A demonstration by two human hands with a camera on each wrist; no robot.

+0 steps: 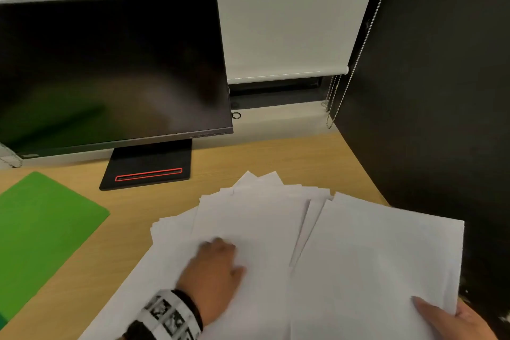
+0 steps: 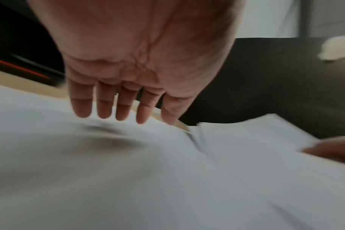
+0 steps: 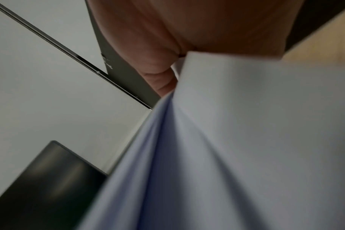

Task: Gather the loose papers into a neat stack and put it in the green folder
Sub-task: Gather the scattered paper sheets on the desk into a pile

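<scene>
**Papers fanned on tabletop, folder lying apart at left**

The green folder (image 1: 41, 232) lies flat at the far left of the wooden tabletop (image 1: 289, 157), closed as far as can be seen, and clear of the papers. Behind it stands a dark monitor (image 1: 110, 72) on a black base (image 1: 149, 168) with a red outline.

The left hand (image 1: 215, 268), wearing a patterned wristband (image 1: 168, 315), rests palm down on the left part of the loose papers (image 1: 248, 229). Its fingers (image 2: 104, 105) are straight and slightly spread, the tips touching the top sheet; nothing is grasped. The sheets under it lie spread and uneven, with corners projecting at the far edge.

To the right, a second group of sheets (image 1: 386, 257) overlaps the first and appears raised from the tabletop. The right hand (image 1: 455, 320) grips its near right corner, thumb on top. In the right wrist view the sheets (image 3: 246, 140) pass under the thumb and bend into folds; the remaining fingers are hidden beneath the paper.

A black panel (image 1: 441, 91) and a bead chain (image 1: 356, 63) stand at the right.
</scene>
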